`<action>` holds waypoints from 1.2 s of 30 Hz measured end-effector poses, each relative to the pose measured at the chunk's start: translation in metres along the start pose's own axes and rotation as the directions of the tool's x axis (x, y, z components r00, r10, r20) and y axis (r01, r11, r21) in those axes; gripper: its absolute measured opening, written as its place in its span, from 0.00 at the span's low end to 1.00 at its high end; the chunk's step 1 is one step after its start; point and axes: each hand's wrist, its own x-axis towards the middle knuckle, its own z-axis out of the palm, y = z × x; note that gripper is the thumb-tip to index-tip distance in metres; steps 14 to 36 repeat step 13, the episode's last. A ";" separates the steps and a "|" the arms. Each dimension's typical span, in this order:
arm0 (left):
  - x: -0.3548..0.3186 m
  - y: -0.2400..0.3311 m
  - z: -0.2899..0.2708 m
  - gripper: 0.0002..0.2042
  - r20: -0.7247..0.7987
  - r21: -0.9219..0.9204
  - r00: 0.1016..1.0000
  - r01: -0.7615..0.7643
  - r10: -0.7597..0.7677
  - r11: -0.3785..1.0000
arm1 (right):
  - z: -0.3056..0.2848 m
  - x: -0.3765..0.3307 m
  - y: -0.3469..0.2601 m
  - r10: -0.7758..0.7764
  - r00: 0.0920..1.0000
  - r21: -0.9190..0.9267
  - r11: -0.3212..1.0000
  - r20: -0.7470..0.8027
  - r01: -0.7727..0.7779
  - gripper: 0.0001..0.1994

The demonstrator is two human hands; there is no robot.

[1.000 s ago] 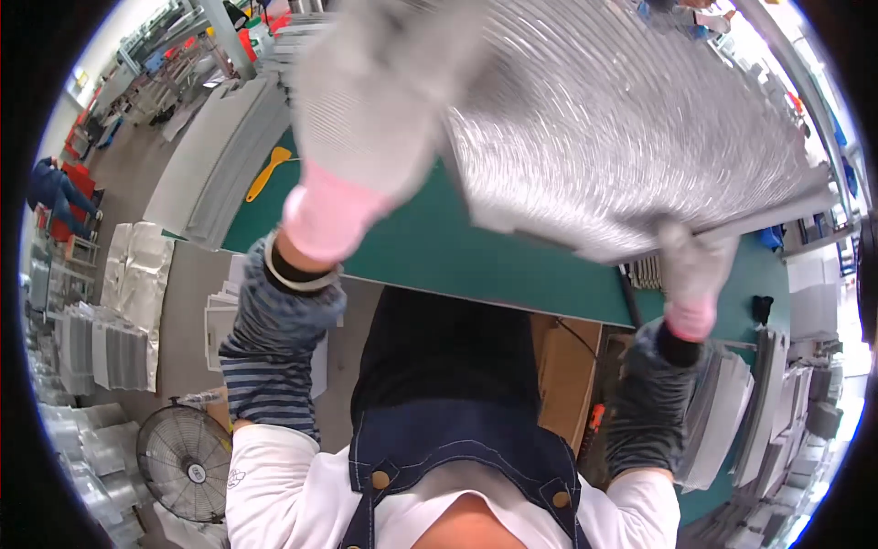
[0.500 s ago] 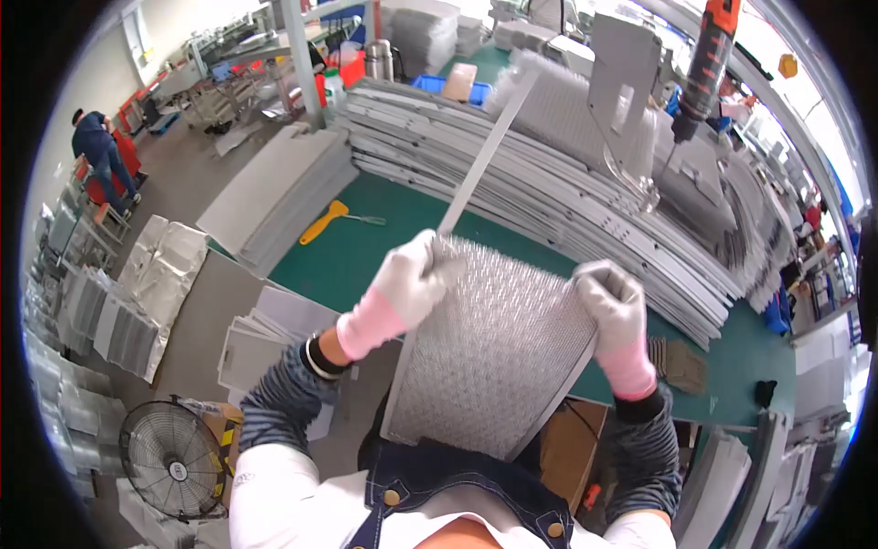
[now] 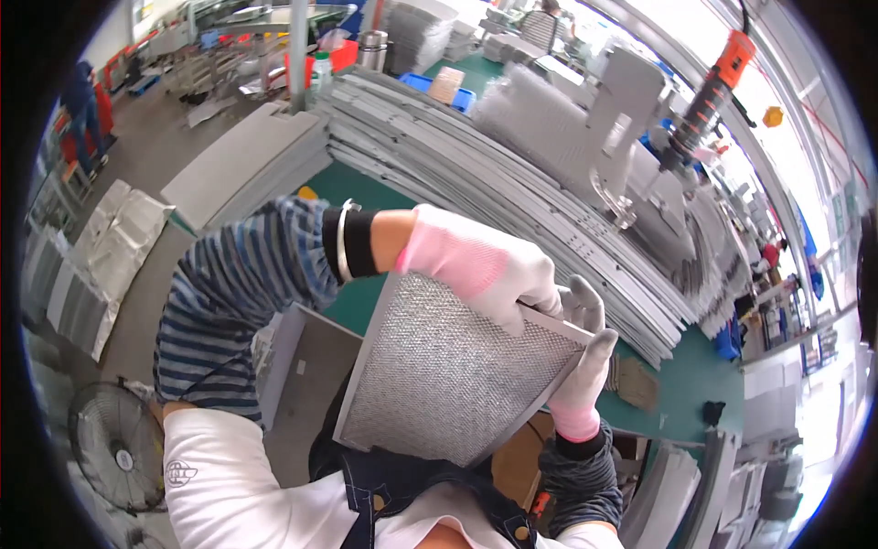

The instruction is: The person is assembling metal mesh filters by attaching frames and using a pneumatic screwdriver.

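I hold a rectangular metal mesh filter panel [image 3: 439,375] with a thin silver frame, tilted upright close to my chest above the green worktable [image 3: 677,384]. My left hand [image 3: 476,270], in a white and pink glove, grips the panel's top edge with the arm crossing over from the left. My right hand [image 3: 585,366], gloved the same way, clasps the panel's upper right corner. Both hands meet near that corner.
A long stack of flat grey metal frames [image 3: 512,174] runs across the table behind the panel. An orange hanging power tool [image 3: 709,87] dangles at the upper right. A floor fan [image 3: 119,448] stands at lower left, with piles of grey panels [image 3: 91,265] beside it. A cardboard box [image 3: 517,462] sits under the table edge.
The panel has swung from high overhead down in front of my chest and turned. My left hand has shifted along its top edge toward the right hand.
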 end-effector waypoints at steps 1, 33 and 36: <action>0.004 -0.010 0.008 0.18 0.022 -0.008 1.000 -0.017 0.017 1.000 | -0.002 -0.002 0.006 -0.002 0.998 0.063 0.998 -0.068 0.007 0.44; 0.004 -0.012 0.025 0.10 -0.180 -0.102 0.890 0.406 -0.418 0.908 | -0.014 -0.033 0.048 -0.437 0.898 -0.808 0.547 -0.052 0.220 0.32; 0.004 -0.012 0.025 0.10 -0.180 -0.102 0.890 0.406 -0.418 0.908 | -0.014 -0.033 0.048 -0.437 0.898 -0.808 0.547 -0.052 0.220 0.32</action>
